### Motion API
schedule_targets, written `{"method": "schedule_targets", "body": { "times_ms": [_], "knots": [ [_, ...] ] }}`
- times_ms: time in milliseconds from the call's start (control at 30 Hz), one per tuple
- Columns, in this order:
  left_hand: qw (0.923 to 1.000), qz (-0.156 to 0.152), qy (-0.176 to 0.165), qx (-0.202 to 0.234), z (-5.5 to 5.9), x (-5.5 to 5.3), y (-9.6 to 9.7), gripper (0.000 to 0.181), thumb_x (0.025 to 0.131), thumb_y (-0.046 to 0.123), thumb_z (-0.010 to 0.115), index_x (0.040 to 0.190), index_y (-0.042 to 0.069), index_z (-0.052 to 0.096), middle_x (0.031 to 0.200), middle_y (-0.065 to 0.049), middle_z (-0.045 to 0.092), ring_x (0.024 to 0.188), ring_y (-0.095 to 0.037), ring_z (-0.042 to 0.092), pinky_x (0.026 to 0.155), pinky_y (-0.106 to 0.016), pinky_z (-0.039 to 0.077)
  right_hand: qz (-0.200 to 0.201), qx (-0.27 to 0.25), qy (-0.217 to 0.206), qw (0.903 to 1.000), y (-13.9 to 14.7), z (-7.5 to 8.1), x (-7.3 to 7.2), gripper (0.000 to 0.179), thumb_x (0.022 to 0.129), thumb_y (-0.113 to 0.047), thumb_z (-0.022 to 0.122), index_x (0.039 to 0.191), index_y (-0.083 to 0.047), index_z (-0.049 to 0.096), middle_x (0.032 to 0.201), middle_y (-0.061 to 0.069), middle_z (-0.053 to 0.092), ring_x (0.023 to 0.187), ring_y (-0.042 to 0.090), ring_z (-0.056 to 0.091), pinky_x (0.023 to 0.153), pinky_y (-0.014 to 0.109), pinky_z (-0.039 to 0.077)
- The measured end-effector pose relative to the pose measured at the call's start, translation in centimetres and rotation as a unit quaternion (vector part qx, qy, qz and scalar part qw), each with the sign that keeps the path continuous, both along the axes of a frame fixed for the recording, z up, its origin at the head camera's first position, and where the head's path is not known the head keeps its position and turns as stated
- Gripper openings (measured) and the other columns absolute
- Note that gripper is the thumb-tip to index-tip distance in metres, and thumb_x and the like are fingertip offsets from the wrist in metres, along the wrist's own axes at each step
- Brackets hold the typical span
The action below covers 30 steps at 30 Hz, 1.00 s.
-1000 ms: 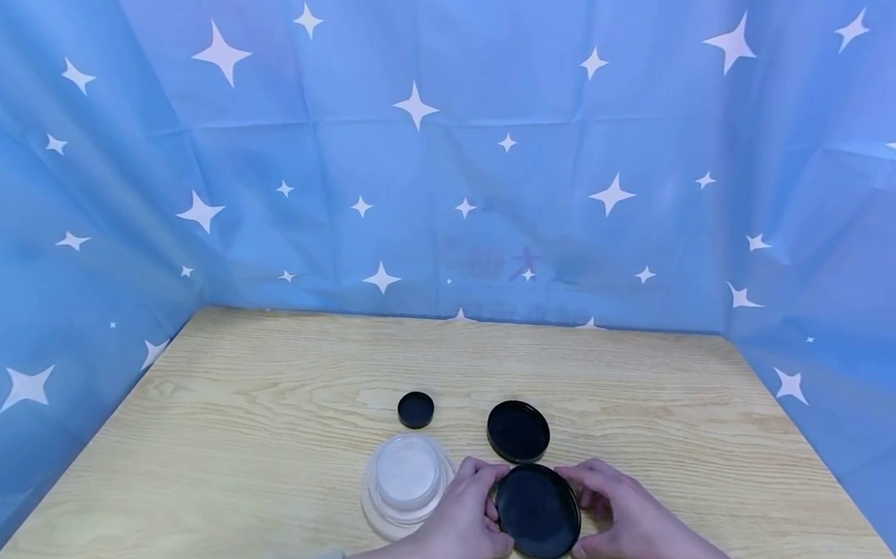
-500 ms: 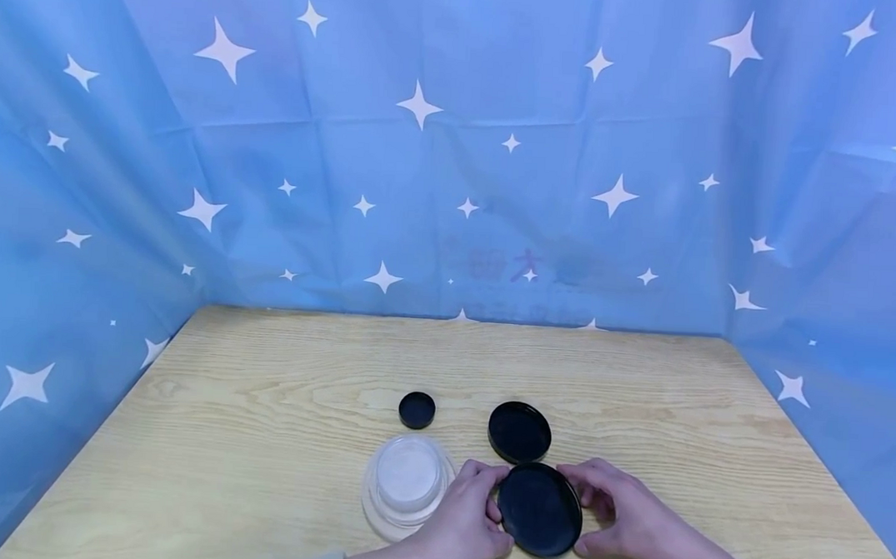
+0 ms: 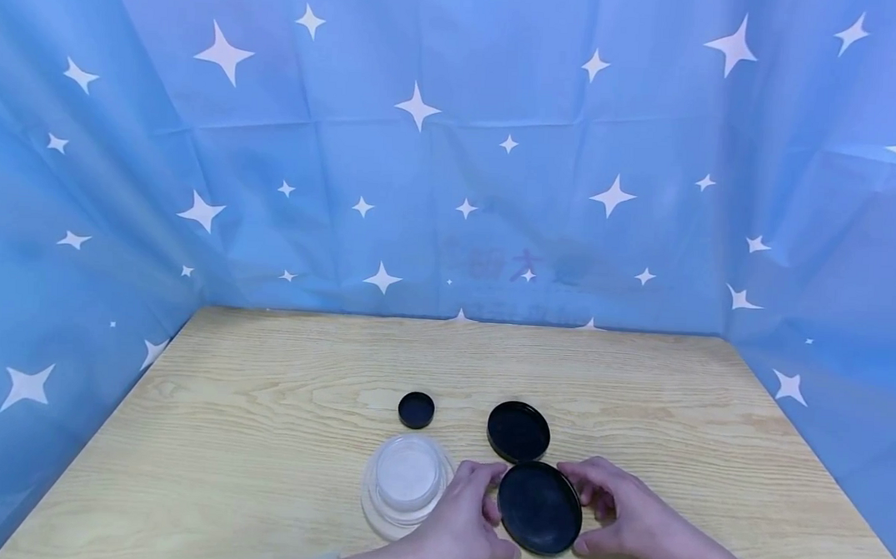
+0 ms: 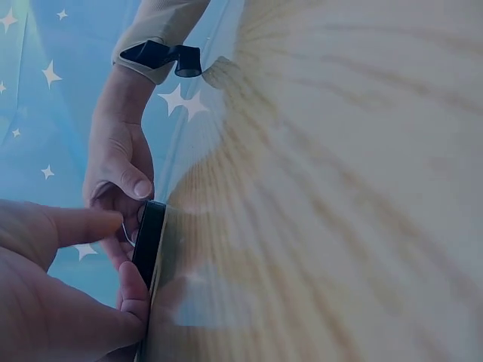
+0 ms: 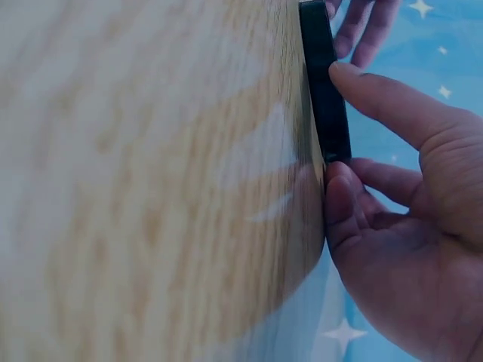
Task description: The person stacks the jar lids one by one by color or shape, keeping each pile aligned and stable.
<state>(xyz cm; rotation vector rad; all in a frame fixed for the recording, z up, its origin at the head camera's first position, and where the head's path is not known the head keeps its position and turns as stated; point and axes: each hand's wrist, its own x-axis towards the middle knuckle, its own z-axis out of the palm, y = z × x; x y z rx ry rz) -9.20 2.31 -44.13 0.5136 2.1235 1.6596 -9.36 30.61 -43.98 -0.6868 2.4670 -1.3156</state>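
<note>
A shallow black round lid (image 3: 540, 509) lies on the table at the front in the head view, with a hand on each side. My right hand (image 3: 633, 517) grips its right rim, thumb and fingertips touching the edge in the right wrist view. On the lid's left, my left hand (image 3: 463, 522) has loosely bent fingers at the rim. Its thumb stands a little apart from the edge, as the left wrist view shows. Just behind is a second black lid (image 3: 519, 432). A stack of clear and white round containers (image 3: 408, 478) sits left of my left hand, which partly hides it.
A small black lid (image 3: 415, 411) lies behind the stack. Under everything is a wood-grain table (image 3: 261, 438), and a blue curtain (image 3: 453, 163) with white stars closes in its back and sides.
The left thumb has come slightly away from the lid's rim. The lid has shifted very slightly away from the person. The right hand stays at its edge.
</note>
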Motion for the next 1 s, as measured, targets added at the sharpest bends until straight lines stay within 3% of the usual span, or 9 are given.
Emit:
{"method": "schedule_targets", "body": {
  "times_ms": [133,267,433,667,767,867,1000],
  "knots": [
    [0.9999,-0.006,-0.008,0.007,0.4,0.2,-0.3,0.089,0.069,-0.001,0.09,0.146,0.005,0.046,0.12,-0.001,0.044,0.073,-0.008,0.056,0.068,-0.02,0.051,0.006,-0.016,0.009,0.9998,0.2,0.1,0.0,0.074,0.079,-0.012,0.087,0.143,0.005,0.052,0.101,0.007,0.053,0.081,0.017,0.053,0.061,0.028,0.046],
    [0.9997,-0.005,0.018,0.012,1.2,0.0,-0.5,0.09,0.07,0.003,0.092,0.147,0.006,0.046,0.125,-0.004,0.044,0.075,-0.009,0.057,0.067,-0.021,0.051,0.007,-0.022,0.017,0.9996,0.3,0.5,-0.2,0.074,0.083,-0.012,0.085,0.143,0.01,0.049,0.108,0.011,0.057,0.083,0.016,0.056,0.064,0.027,0.05],
    [0.9987,0.019,0.046,0.015,2.4,-1.0,-0.6,0.091,0.071,0.015,0.095,0.148,0.009,0.046,0.132,-0.006,0.045,0.089,-0.015,0.057,0.07,-0.024,0.052,-0.001,-0.032,-0.019,0.9993,0.3,1.1,-0.9,0.073,0.089,-0.013,0.081,0.147,0.01,0.044,0.125,0.023,0.057,0.087,0.016,0.06,0.068,0.028,0.054],
    [0.9975,0.057,0.031,0.027,2.9,-3.3,-0.4,0.087,0.073,0.018,0.094,0.146,0.014,0.048,0.137,-0.009,0.047,0.11,-0.028,0.056,0.088,-0.035,0.053,-0.029,-0.034,-0.006,0.999,0.1,1.8,-2.3,0.068,0.09,-0.012,0.08,0.146,0.008,0.047,0.126,0.024,0.057,0.088,0.018,0.063,0.065,0.03,0.055],
    [0.9967,0.069,0.028,0.032,3.1,-4.6,-0.4,0.086,0.073,0.016,0.094,0.146,0.014,0.049,0.139,-0.009,0.047,0.115,-0.033,0.057,0.089,-0.039,0.055,-0.037,-0.027,0.002,0.9989,0.0,2.1,-3.1,0.068,0.09,-0.013,0.08,0.146,0.007,0.048,0.125,0.023,0.057,0.09,0.018,0.063,0.067,0.03,0.055],
    [0.9971,0.061,0.023,0.04,3.7,-6.3,-0.4,0.087,0.075,0.016,0.093,0.148,0.014,0.047,0.142,-0.007,0.047,0.12,-0.037,0.057,0.088,-0.04,0.056,-0.045,-0.017,0.007,0.9988,-0.3,2.2,-3.9,0.066,0.09,-0.014,0.08,0.145,0.007,0.049,0.125,0.022,0.058,0.09,0.016,0.063,0.069,0.029,0.055],
    [0.9981,0.028,0.0,0.055,4.4,-8.4,-0.5,0.086,0.078,0.015,0.091,0.151,0.015,0.045,0.144,-0.005,0.047,0.125,-0.038,0.055,0.087,-0.04,0.057,-0.057,-0.014,0.005,0.9983,-0.6,2.2,-4.9,0.064,0.091,-0.011,0.079,0.144,0.008,0.05,0.123,0.023,0.058,0.088,0.015,0.063,0.069,0.029,0.055]
  ]
}}
